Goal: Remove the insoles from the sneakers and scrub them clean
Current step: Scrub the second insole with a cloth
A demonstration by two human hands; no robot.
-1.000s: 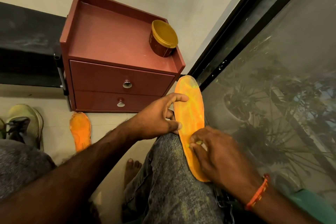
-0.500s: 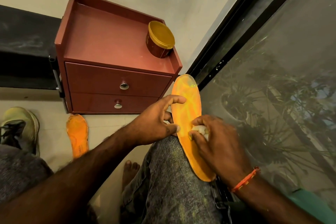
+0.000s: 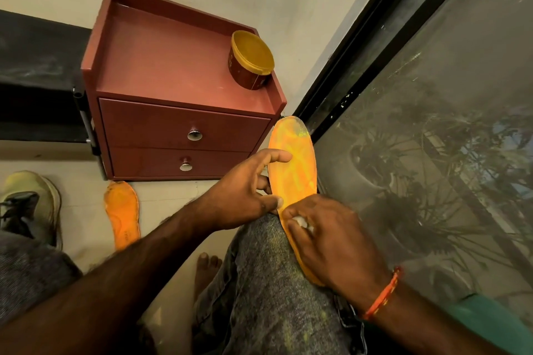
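**Insole held across the knee, both hands on it**

An orange insole lies lengthwise along the person's right knee, its toe end pointing to 12 o'clock, towards the corner of a red two-drawer cabinet. The left hand steadies the insole from its 9 o'clock side: the forefinger reaches over the upper face and the thumb presses the edge, pinching the insole. The right hand covers the heel half, its fingers curled round a small pale thing, possibly a cloth or sponge, pressed against the insole's surface; too little of it shows to name it.

A second orange insole lies flat on the floor at 9 o'clock of the knee, just in front of the cabinet. At 9 o'clock of that stands a yellowish sneaker with dark laces. On the cabinet top sits a round tub with a yellow lid. An orange thread bracelet circles the right wrist.
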